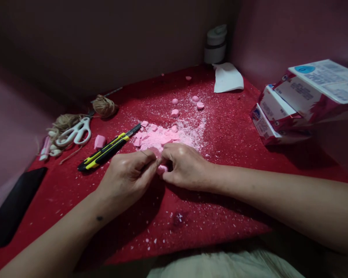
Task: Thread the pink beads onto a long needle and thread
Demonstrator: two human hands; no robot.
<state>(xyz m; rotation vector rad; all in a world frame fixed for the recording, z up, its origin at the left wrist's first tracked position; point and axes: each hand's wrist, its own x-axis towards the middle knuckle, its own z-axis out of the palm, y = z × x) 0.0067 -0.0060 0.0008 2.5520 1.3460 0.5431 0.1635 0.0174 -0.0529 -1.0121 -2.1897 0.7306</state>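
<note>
My right hand (185,166) is closed, its thumb and fingers around a small pink piece of soap (162,169) just above the red surface. Beside it, my left hand (130,172) is pinched shut with its fingertips meeting those of the right. A thin line shows at the left fingers, but what they grip is too small to make out. Right behind both hands lies a heap of pink soap crumbs and powder (159,137). A yellow and black utility knife (108,148) rests left of the heap, its tip near the crumbs.
White-handled scissors (75,133), twine (104,106) and a pink chunk (99,141) lie at left, with a dark flat object (16,206) nearer. Stacked boxes (301,92) stand at right. Farther back are white paper (228,78), a lidded container (215,46) and several pink pieces (174,113).
</note>
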